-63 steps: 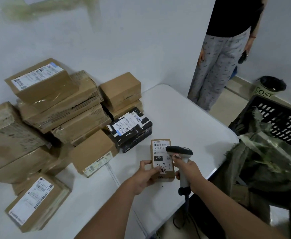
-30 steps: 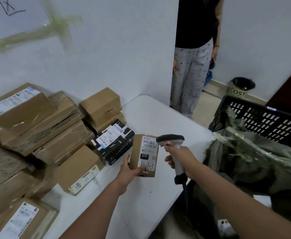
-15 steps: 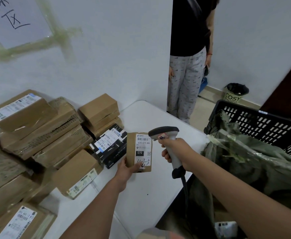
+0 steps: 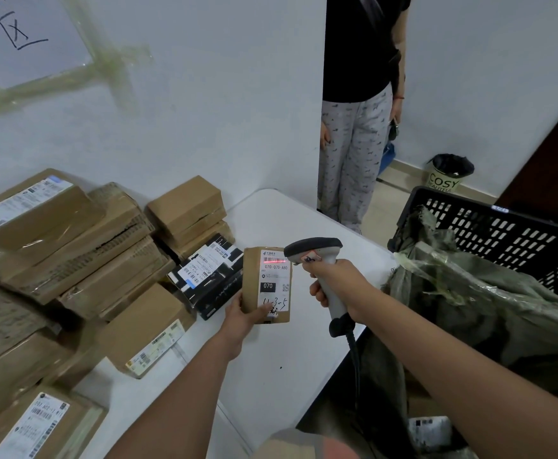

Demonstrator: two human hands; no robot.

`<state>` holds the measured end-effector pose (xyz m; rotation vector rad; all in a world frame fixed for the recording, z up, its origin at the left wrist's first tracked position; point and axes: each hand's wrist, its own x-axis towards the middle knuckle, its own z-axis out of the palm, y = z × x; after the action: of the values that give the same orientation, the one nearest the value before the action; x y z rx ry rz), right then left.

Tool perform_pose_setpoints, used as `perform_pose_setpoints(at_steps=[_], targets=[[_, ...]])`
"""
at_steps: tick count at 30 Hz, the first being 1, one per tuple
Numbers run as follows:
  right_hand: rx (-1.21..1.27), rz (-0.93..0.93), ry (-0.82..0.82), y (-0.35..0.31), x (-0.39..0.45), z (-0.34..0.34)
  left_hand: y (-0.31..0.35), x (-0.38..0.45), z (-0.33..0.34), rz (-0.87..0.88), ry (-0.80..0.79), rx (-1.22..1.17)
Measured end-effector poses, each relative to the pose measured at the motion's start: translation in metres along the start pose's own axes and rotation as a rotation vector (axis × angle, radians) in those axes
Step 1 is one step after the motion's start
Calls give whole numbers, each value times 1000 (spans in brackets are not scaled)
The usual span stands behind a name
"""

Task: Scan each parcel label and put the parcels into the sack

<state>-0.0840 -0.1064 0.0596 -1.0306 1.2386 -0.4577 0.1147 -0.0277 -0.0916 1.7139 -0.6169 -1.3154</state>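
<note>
My left hand (image 4: 242,314) grips the bottom of a small brown parcel (image 4: 267,283), holding it upright above the white table (image 4: 284,352) with its white label facing me. A red scan line lies across the label's barcode. My right hand (image 4: 335,284) grips the handle of a grey barcode scanner (image 4: 315,251), whose head points at the parcel from the right, a short gap away. The dull green sack (image 4: 476,299) hangs open over a black crate at the right, beside the table's edge.
Several brown parcels (image 4: 72,246) and one black parcel (image 4: 209,274) are piled on the table's left half. A black perforated crate (image 4: 502,233) holds the sack. A person (image 4: 357,104) stands beyond the table's far corner, near a small bin (image 4: 449,172).
My left hand has lifted the small parcel off the table and tilted it upright. The scanner has risen with it, and a red line now shows on the barcode.
</note>
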Motion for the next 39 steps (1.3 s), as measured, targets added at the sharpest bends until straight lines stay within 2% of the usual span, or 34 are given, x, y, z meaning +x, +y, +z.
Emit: perform_pose_setpoints(at_steps=[12,15,18,23,30,33,39], targets=[[62,23,10,10,6,-9,-1,-6,2,14,-16,19],[114,45,103,31,10,-27,-9,-6,7,-28,-12,81],[201,106,282,66,18,-64,-1,-25,30,-43,-76,62],[313,262,543,124,12,-168,14,-47,104,-127,-264,86],[319,381,620,173,-21,-285,-12,-67,239,-389,-585,4],[231,376,612,182,-34,-311,-36,-72,291,-529,-574,-8],[128,390,534,198,-42,-347,-86,-66,378,-766,-396,-83]])
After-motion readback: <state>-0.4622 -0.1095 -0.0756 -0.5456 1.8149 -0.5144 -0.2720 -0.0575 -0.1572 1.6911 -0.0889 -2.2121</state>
